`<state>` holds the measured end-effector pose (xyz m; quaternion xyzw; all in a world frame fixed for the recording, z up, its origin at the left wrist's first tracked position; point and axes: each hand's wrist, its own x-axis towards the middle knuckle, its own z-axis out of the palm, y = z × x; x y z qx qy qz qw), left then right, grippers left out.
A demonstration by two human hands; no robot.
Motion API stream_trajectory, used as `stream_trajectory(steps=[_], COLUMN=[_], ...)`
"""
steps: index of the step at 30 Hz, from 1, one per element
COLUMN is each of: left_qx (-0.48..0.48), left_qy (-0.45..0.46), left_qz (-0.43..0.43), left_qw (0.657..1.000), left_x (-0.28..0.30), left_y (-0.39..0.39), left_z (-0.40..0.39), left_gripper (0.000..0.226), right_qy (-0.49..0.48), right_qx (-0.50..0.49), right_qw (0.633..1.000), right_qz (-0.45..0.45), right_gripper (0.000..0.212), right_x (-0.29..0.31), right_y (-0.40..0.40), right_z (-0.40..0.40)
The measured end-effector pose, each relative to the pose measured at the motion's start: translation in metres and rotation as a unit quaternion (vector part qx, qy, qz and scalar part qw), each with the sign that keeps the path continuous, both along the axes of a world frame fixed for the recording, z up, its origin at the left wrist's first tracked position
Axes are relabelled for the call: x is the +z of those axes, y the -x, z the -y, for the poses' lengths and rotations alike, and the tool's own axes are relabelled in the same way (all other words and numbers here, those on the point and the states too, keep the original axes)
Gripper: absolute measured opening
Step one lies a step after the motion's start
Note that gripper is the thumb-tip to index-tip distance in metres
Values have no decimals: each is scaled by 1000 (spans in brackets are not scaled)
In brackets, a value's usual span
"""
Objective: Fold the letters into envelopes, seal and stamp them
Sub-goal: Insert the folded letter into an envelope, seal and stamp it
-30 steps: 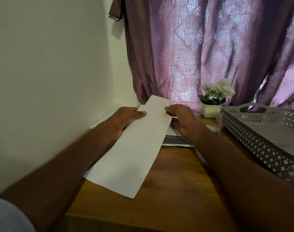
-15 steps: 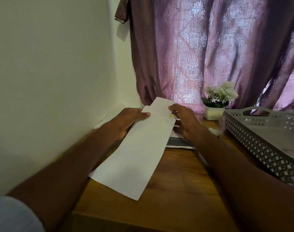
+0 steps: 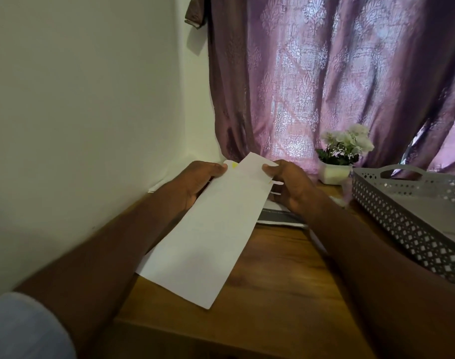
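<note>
The left hand (image 3: pixel 199 181) pinches the far left edge of a long white envelope (image 3: pixel 210 234), which is held tilted above the wooden surface (image 3: pixel 273 275) with a folded letter (image 3: pixel 254 164) sticking out of its top. The right hand (image 3: pixel 291 186) pinches the letter's right edge. Farther right stand a small flower pot (image 3: pixel 335 173) and a grey perforated tray (image 3: pixel 402 206).

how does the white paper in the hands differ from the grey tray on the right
The folded white paper is flat, plain and thin; the grey tray is walled, with perforated sides and a handle cutout. The paper is pinched at its far end by the left hand and right hand; the tray rests untouched on the wooden desk. Both are above that desk.
</note>
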<state>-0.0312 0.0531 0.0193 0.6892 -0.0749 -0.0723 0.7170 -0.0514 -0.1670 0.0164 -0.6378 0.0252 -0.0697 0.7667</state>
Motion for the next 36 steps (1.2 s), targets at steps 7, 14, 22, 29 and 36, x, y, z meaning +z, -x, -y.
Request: stream_trajectory(steps=[7,14,22,29,36], left_qx=[10,-1,-77,-73,-70], left_qy=[-23,-30,-46,-56,-56], left_qz=[6,-4,-14,10,11], left_qw=[1000,1000,996,996,996], left_x=[0,4,5,3,7], left_y=[2,5,9,9,11], left_z=[3,2,1,6,5], left_gripper=[30,34,33,35,28], right_qy=[17,-10,-48,-81,-79], right_qx=[43,46,60,39,52], right_qw=[999,999,997,995,995], right_qz=[-14,-26,-23,-39,-26], right_gripper=[20,47,51,38,29], right_x=[0,0,0,-1,1], right_y=[8,9,5,4,2], right_z=[-4,-10,-12,-11,-10])
